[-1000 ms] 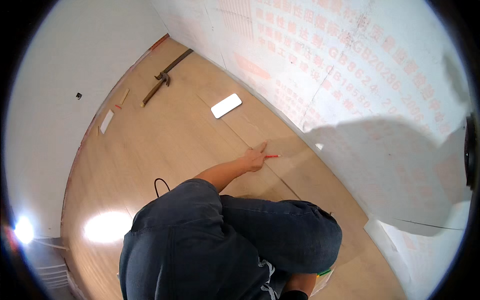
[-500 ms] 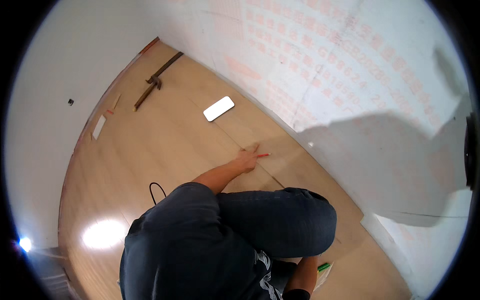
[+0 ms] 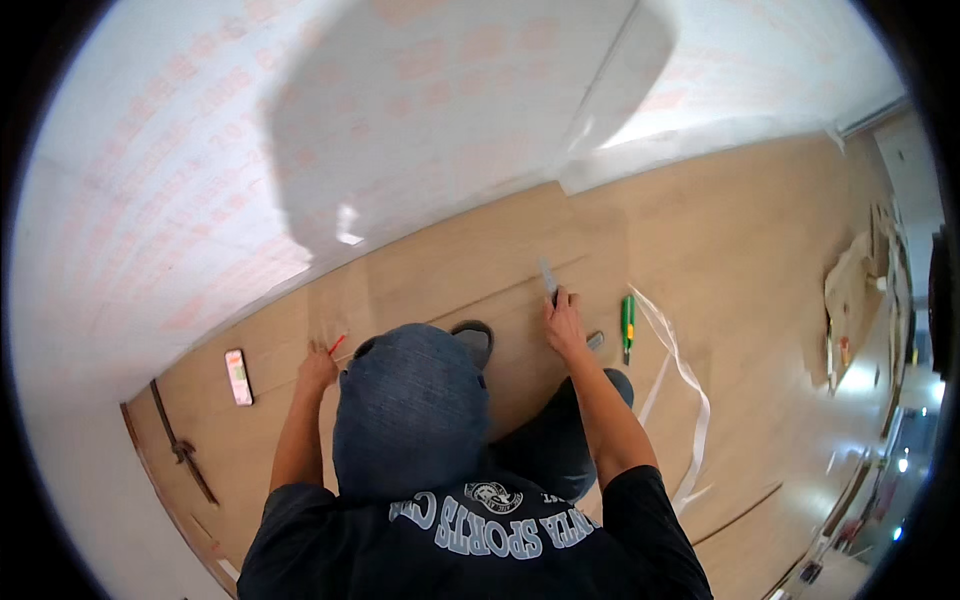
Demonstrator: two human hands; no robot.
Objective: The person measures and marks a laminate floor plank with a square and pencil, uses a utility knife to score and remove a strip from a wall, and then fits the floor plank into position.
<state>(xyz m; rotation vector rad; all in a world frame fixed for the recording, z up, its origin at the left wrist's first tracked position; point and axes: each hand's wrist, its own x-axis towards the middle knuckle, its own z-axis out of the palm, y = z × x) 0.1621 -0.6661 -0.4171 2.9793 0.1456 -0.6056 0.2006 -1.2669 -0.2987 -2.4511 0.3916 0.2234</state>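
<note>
My left hand [image 3: 318,366] rests on the wood-look floor beside my bent knee, with a thin red pencil [image 3: 338,343] pinched in its fingers. On the other side, my right hand [image 3: 565,322] is closed around a grey flat-bladed tool [image 3: 547,275]; its exact kind is unclear. The blade points away from me, over the floor close to a dark seam [image 3: 500,293] between boards. A small grey object [image 3: 595,341] lies by my right wrist, partly hidden. Just right of that hand lies a green-handled screwdriver [image 3: 628,318].
A phone [image 3: 238,377] and a hammer [image 3: 183,452] lie on the floor to the left. A long white strip [image 3: 692,400] curls across the right side. The wall covering [image 3: 200,180] borders the floor's far edge. Torn brown sheeting [image 3: 848,300] lies far right.
My view has swung to the right. My right hand, earlier low beside my leg, now reaches forward with the grey tool. My left hand still holds the red pencil; the phone's screen shows differently.
</note>
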